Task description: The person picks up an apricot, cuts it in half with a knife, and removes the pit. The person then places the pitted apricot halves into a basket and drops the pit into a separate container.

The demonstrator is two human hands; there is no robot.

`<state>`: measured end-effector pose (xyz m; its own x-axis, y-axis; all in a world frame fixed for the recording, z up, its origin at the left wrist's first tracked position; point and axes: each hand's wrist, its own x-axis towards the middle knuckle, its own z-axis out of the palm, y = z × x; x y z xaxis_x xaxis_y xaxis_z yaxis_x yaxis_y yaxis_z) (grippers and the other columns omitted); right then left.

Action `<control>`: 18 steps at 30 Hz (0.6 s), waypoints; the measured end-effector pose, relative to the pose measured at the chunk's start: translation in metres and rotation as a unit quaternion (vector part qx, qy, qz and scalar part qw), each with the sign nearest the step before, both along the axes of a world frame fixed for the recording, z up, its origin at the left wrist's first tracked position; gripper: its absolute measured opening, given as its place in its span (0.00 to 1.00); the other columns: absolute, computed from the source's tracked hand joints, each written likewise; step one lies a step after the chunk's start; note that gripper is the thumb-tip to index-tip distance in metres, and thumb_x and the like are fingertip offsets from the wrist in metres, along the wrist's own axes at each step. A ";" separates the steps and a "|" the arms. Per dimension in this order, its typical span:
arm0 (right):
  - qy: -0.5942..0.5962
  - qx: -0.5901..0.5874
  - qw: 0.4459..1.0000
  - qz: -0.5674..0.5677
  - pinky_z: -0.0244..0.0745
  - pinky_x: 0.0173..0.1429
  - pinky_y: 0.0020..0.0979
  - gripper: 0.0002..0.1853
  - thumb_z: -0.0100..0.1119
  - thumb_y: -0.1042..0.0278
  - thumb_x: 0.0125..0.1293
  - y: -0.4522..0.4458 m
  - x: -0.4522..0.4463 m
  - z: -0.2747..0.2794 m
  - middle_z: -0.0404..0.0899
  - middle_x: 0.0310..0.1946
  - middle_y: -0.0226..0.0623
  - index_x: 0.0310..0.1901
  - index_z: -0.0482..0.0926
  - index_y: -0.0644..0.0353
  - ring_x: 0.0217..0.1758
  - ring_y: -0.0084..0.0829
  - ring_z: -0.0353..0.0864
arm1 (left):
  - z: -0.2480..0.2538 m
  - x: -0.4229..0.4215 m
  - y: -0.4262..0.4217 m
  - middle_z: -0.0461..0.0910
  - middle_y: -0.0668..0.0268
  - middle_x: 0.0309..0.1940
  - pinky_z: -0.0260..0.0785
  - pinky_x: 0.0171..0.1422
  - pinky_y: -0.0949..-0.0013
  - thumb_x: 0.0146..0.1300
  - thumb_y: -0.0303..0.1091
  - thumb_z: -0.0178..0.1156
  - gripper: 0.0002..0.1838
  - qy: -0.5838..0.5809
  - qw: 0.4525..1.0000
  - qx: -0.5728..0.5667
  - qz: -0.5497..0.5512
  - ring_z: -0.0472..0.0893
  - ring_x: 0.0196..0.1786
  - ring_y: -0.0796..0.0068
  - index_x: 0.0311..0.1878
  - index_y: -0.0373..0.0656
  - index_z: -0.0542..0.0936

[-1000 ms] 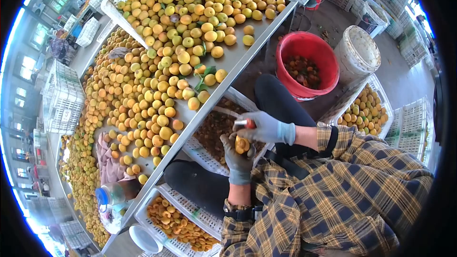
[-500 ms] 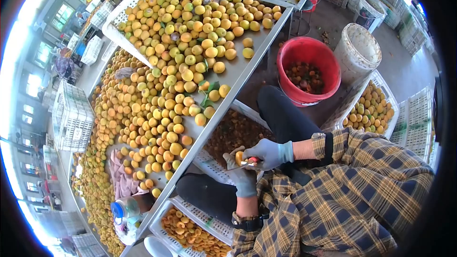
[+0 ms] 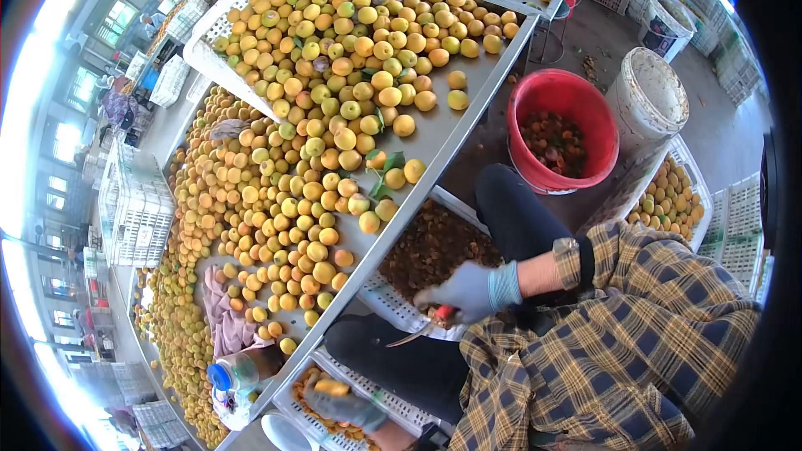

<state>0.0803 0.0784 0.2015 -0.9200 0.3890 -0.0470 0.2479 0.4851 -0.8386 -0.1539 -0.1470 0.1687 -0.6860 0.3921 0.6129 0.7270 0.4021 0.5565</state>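
My right hand, in a blue-grey glove, is closed around the red handle of a small knife. Its thin blade points down and left over my leg. Lower down, my gloved left hand is over a white crate of cut apricot halves. A yellow-orange apricot half is at its curled fingers; motion blurs the hand a little. Below my right hand, a crate between my legs contains dark brown bits, perhaps pits.
Whole apricots cover much of the metal table, spilling from a tilted white crate. A blue-capped jar and pink cloth lie near its edge. A red bucket, white bucket and apricot crate stand right.
My left hand has moved from beside the right hand down to the crate of halves, carrying the apricot piece. The right hand keeps the knife, its blade now pointing down. The view has shifted slightly.
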 end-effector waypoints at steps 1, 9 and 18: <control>-0.151 0.085 0.984 0.030 0.75 0.35 0.40 0.16 0.60 0.55 0.58 0.019 -0.004 0.010 0.80 0.27 0.41 0.47 0.76 0.49 0.30 0.45 0.81 | 0.006 -0.020 -0.030 0.74 0.63 0.31 0.69 0.42 0.68 0.69 0.42 0.47 0.17 -0.253 0.944 0.213 -0.006 0.75 0.36 0.72 0.42 0.35 0.74; -0.170 0.312 0.926 -0.127 0.75 0.36 0.41 0.17 0.58 0.52 0.57 0.172 -0.098 0.001 0.82 0.31 0.36 0.46 0.76 0.49 0.35 0.40 0.83 | 0.012 -0.060 -0.028 0.76 0.61 0.37 0.71 0.44 0.69 0.70 0.40 0.47 0.16 -0.411 0.852 0.324 -0.018 0.76 0.39 0.71 0.44 0.33 0.74; -0.246 0.349 0.901 -0.079 0.74 0.36 0.41 0.10 0.55 0.57 0.58 0.220 -0.107 -0.036 0.82 0.31 0.35 0.38 0.77 0.50 0.36 0.40 0.83 | 0.010 -0.043 -0.001 0.76 0.59 0.43 0.72 0.46 0.70 0.71 0.40 0.46 0.18 -0.323 0.927 0.192 0.011 0.76 0.42 0.71 0.47 0.32 0.74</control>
<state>-0.0266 0.2982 0.1651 -0.7852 0.6060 -0.1270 0.6185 0.7777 -0.1129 -0.1969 -0.1481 0.1786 -0.9636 0.2117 0.1631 0.1863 0.0948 0.9779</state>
